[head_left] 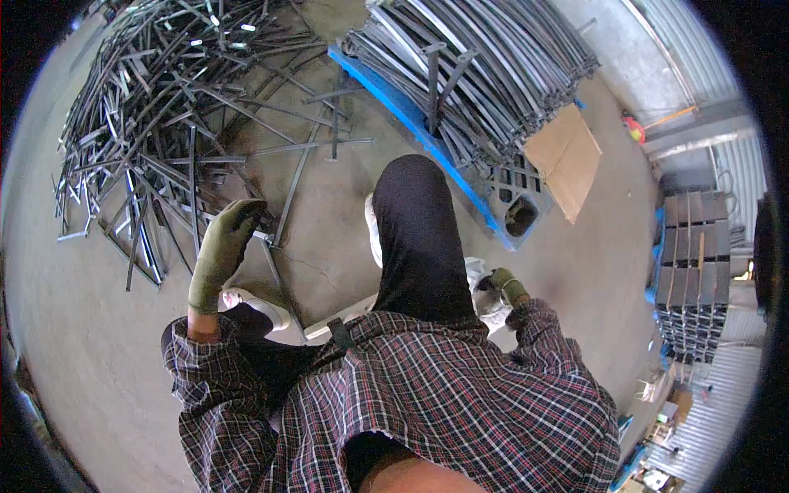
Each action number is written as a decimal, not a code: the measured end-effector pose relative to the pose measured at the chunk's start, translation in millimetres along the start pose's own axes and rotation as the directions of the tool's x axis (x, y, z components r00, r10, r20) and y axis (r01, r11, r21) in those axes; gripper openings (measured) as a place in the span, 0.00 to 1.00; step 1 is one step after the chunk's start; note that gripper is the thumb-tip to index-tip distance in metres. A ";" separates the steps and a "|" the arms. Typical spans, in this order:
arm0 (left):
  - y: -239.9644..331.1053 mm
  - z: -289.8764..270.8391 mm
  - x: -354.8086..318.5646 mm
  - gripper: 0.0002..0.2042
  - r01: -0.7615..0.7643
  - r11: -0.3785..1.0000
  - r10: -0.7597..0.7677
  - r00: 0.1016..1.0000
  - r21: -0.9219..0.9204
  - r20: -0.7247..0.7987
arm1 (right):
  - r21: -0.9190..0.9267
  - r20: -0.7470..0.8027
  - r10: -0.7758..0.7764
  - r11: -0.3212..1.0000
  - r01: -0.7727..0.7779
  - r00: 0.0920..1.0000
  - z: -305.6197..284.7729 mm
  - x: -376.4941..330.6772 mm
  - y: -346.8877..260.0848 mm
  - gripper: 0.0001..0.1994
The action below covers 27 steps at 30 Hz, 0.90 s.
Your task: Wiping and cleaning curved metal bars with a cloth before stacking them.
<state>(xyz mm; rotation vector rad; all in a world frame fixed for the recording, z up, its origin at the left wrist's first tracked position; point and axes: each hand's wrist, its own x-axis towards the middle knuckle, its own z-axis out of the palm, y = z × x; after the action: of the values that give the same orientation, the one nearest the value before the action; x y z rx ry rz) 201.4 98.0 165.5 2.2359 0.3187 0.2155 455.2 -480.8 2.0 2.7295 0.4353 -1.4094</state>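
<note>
My left hand (223, 251), in an olive-green glove with dark fingers, is raised left of my knees. Its fingers are curled closed at the upper end of a thin grey metal bar (275, 275), though the grip itself is partly hidden. A pale strip (341, 316) meets the bar's lower end and passes behind my dark-clad leg. My right hand (503, 289), also gloved, is low beside my right leg against a crumpled white bag-like thing (491, 312). Its fingers are too dark and hidden to read.
A tangled heap of metal bars (156, 107) lies ahead on the left, with loose bars around it. Ahead right, bars are stacked in rows (485, 57) on a blue-edged pallet (411, 123), beside a cardboard sheet (565, 160). Bundled dark stacks (694, 255) stand along the right wall.
</note>
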 end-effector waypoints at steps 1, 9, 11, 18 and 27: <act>-4.6 1.5 1.0 0.13 -0.091 0.993 0.089 0.996 0.079 0.024 | -0.006 -0.003 0.000 1.000 0.000 1.000 -6.9 -0.2 -1.7 0.21; 2.2 6.7 3.2 0.14 0.056 0.996 -0.056 0.998 -0.069 -0.001 | -0.019 -0.807 -0.170 0.965 0.263 0.566 -150.7 -10.9 -119.8 0.15; -0.2 10.8 7.5 0.14 0.057 0.996 -0.057 0.998 -0.075 0.002 | -0.057 -0.902 -0.266 0.854 0.517 0.340 -191.9 -52.0 -186.6 0.21; -71.7 42.4 -0.6 0.13 0.031 0.992 -0.040 0.996 0.122 0.074 | -0.466 -0.553 -0.833 0.314 0.827 0.004 -207.5 -150.4 -377.8 0.21; -208.9 111.0 -69.9 0.16 0.617 0.774 -0.633 0.764 -0.141 -0.124 | -0.569 0.129 -0.873 0.323 0.756 0.471 -121.0 -72.3 -419.4 0.15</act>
<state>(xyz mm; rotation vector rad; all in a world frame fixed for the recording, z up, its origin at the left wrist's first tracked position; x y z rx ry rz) 131.5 123.1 -69.7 1.8962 1.1044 0.0479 400.7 -75.2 170.2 2.0983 2.1324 -0.7630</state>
